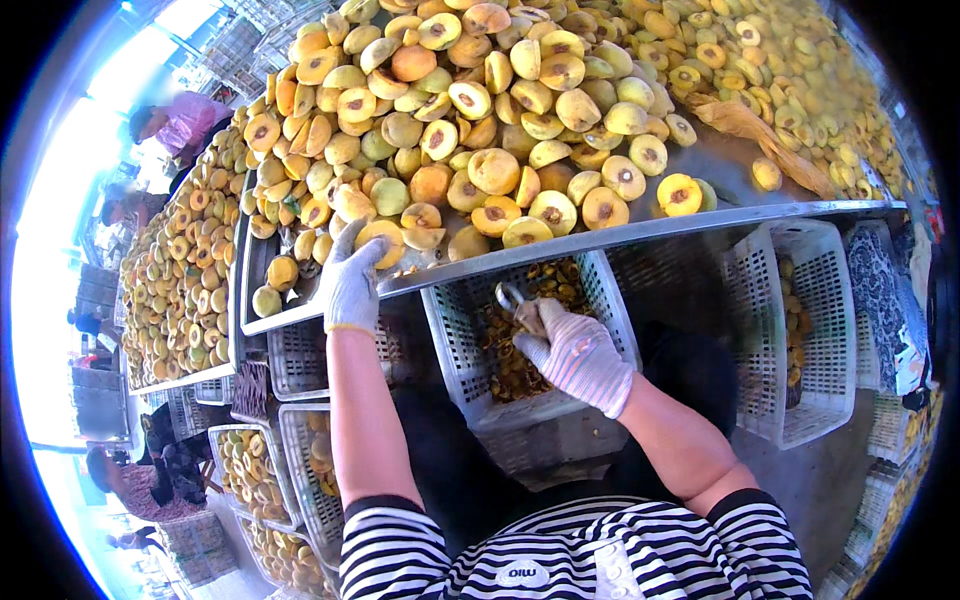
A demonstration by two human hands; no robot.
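My left hand, in a white knit glove, is at the metal table's near edge. Its fingers are closed around a yellow peach half. My right hand, gloved too, grips the handle of a pitting spoon with a looped metal head. That hand is over a white plastic crate below the table edge, which holds brownish-yellow scraps. A large heap of halved peaches covers the metal table ahead of me; some halves show dark pit centres.
Another white crate stands to the right. At lower left, crates of peach halves sit on the floor. A second table of peach halves is farther left, with several people beyond, one in pink. An orange-brown sheet lies among the fruit.
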